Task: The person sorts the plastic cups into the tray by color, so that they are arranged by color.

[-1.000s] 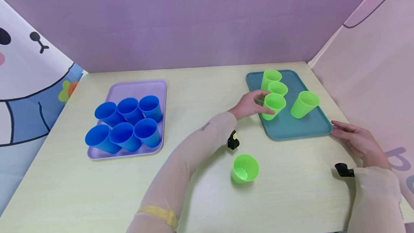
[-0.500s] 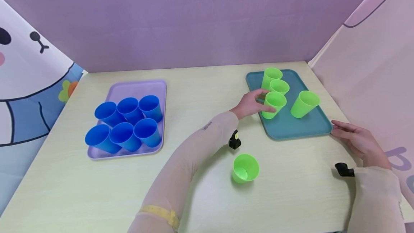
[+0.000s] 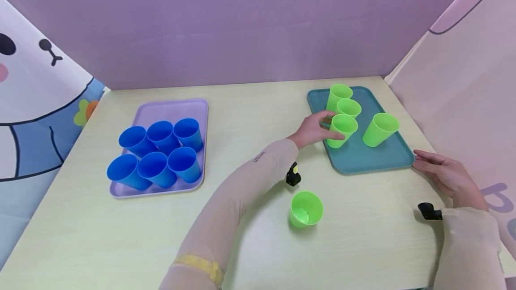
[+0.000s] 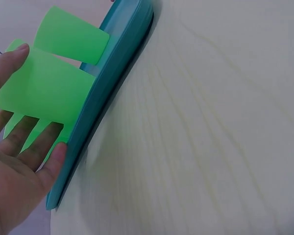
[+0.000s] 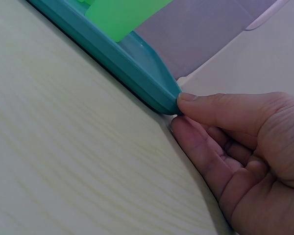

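My left hand point(image 3: 312, 131) holds a green cup point(image 3: 345, 126) that stands on the left side of the teal tray point(image 3: 372, 162). In the left wrist view, the thumb lies on one side of that cup and the fingers on the other. Two more green cups, a back cup point(image 3: 339, 95) and a middle cup point(image 3: 350, 107), line up behind it. Apart from them, a green cup point(image 3: 379, 131) leans or looks tilted at the tray's right. My right hand point(image 3: 451, 176) pinches the tray's near right corner, thumb at the rim and a finger just below.
One green cup point(image 3: 306, 211) stands on the pale table in front of the tray. At the left, a lilac tray point(image 3: 173, 108) bears several blue cups point(image 3: 159, 169) in two rows. Purple and patterned cloth walls point(image 3: 250, 35) border the table at the back and sides.
The held green cup and my left hand have shifted very slightly back and right, and the two cups behind have moved a little with it. My right hand stays at the tray corner.
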Available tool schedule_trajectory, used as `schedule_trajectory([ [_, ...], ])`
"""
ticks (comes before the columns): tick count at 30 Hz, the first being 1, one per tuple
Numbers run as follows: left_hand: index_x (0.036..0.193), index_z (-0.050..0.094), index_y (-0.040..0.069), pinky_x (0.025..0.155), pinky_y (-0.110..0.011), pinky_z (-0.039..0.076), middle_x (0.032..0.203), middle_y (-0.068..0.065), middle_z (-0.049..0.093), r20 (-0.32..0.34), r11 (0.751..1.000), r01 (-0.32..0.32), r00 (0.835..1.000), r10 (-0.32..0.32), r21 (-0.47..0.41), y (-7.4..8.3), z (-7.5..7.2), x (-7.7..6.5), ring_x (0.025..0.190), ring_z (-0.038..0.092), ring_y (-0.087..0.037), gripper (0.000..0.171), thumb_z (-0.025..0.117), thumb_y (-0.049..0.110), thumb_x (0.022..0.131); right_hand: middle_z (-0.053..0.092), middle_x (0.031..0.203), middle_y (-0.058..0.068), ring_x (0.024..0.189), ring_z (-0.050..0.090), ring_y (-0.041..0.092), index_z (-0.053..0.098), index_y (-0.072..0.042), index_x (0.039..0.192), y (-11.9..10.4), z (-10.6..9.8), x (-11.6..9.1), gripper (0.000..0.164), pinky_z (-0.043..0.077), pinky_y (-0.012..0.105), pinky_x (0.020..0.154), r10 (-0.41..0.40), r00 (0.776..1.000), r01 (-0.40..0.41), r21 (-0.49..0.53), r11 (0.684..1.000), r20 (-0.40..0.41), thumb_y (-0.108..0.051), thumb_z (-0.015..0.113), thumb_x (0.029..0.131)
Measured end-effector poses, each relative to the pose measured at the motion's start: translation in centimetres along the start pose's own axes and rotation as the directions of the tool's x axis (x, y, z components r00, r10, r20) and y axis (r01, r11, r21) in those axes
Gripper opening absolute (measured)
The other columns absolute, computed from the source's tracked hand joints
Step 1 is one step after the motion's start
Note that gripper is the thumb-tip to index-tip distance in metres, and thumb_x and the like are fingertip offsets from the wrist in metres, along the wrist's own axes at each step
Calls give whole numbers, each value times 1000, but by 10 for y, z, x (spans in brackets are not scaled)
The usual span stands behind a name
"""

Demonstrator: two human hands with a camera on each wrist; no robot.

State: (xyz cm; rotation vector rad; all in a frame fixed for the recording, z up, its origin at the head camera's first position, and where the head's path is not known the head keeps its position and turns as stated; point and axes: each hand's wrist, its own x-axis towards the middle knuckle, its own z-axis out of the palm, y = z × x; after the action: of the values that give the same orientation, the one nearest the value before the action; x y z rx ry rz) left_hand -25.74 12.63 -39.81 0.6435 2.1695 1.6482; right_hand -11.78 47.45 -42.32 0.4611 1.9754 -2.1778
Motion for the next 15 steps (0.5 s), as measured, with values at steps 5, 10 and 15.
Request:
schedule_trajectory([
  [5,140,55,14,80,-19,54,126,-2,62,19,999,18,1000,-17,-41,-1,-3,-3,103,62,-10,74,89,17,75,71,97,-18,88,64,-6,80,-28,97,1,0,1,35,53,11,73,9,1000,-9,14,1000,1,5,67,92],
  [10,144,51,14,81,-22,55,129,-4,62,25,995,27,999,-25,-101,-3,-13,-8,104,66,-16,77,88,15,77,71,98,-18,88,64,-6,80,-27,98,1,0,1,36,53,11,73,17,1000,-17,26,1000,5,5,66,92],
  [15,147,46,12,85,-26,56,135,-10,60,43,989,-11,999,18,-146,-3,-26,-16,117,62,-25,78,86,15,80,71,98,-17,89,64,-6,80,-26,99,1,-2,1,36,53,10,73,11,1000,-12,34,999,13,6,65,93],
])
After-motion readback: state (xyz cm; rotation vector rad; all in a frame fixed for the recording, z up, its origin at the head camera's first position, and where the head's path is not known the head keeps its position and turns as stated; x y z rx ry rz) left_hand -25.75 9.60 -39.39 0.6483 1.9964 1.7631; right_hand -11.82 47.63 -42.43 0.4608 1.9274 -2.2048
